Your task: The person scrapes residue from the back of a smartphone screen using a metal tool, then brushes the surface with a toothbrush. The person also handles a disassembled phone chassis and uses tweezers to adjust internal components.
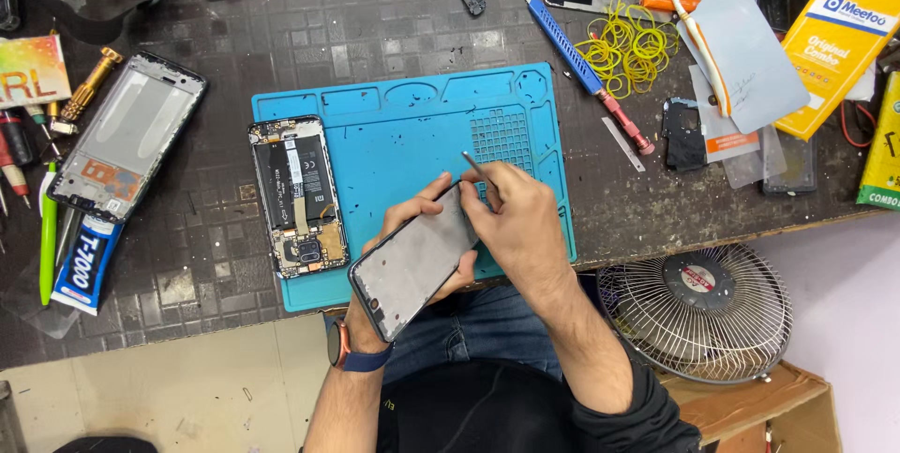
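My left hand [412,228] cradles a grey phone back cover [412,264] from below, tilted over the near edge of a blue repair mat [394,134]. My right hand [516,218] pinches a thin metal tool [473,168] against the cover's upper edge. An opened phone with its battery and boards showing [297,195] lies on the mat's left side. A phone frame with a pale screen back [128,134] lies further left on the dark tiled bench.
A glue tube [84,261], a green pen [48,233] and screwdrivers lie at the left. A blue-handled tool [572,50], yellow rubber bands [630,40], phone parts and packets crowd the back right. A small fan [698,308] sits below the bench at right.
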